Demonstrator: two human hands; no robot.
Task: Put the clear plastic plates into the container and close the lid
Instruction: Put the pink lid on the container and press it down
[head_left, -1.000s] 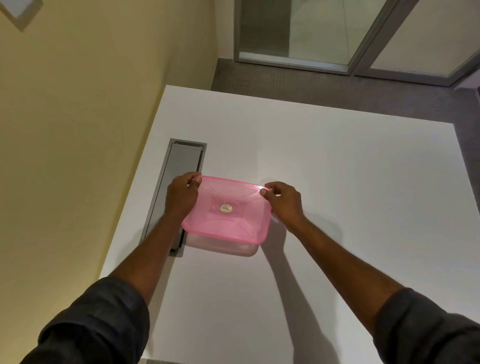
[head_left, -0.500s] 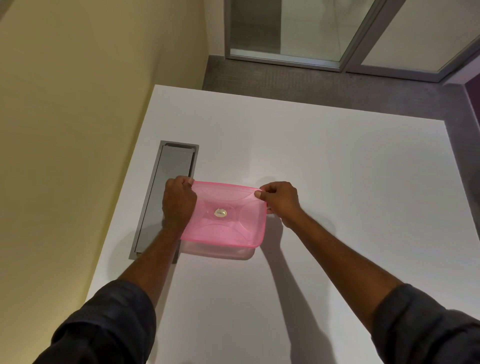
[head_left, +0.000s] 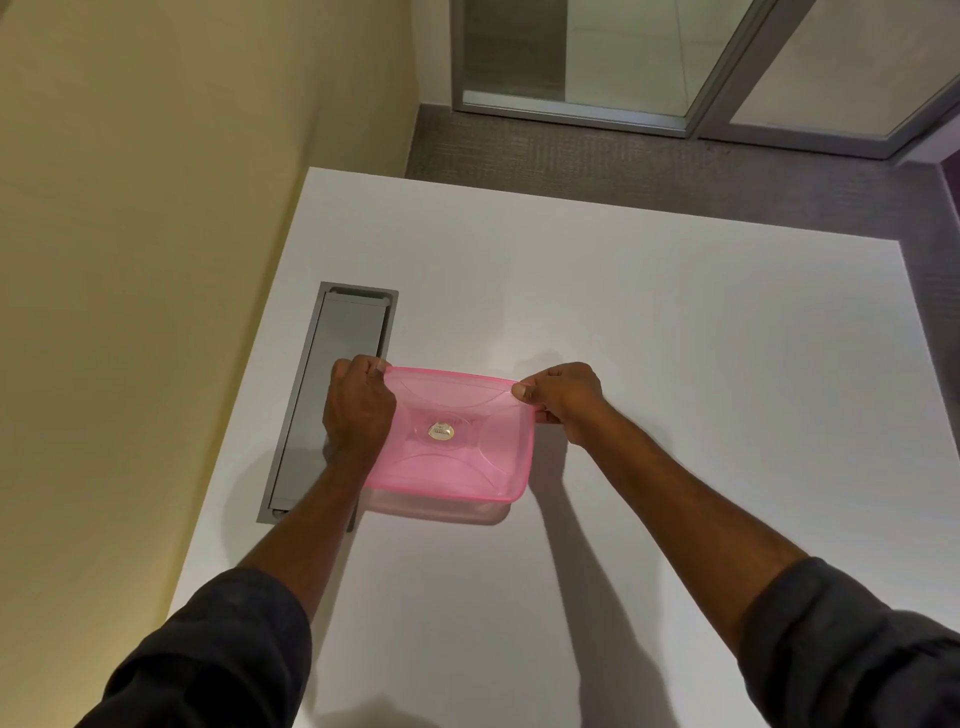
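Note:
A translucent pink lid (head_left: 457, 441) with a small round sticker at its centre lies on top of a clear plastic container (head_left: 441, 510) on the white table (head_left: 675, 364). Only the container's near wall shows below the lid. My left hand (head_left: 358, 410) grips the lid's far left corner with curled fingers. At the far right corner my right hand (head_left: 563, 400) pinches the lid's edge, thumb on top. The clear plates cannot be made out through the pink lid.
A grey metal cable hatch (head_left: 332, 395) is set into the table just left of the container, partly under my left forearm. A yellow wall (head_left: 156, 260) runs along the table's left side. Grey carpet and glass doors (head_left: 623, 57) lie beyond the far edge.
Both hands stay at the lid's far corners. The lid's far edge has come down a little onto the container. The view has shifted slightly.

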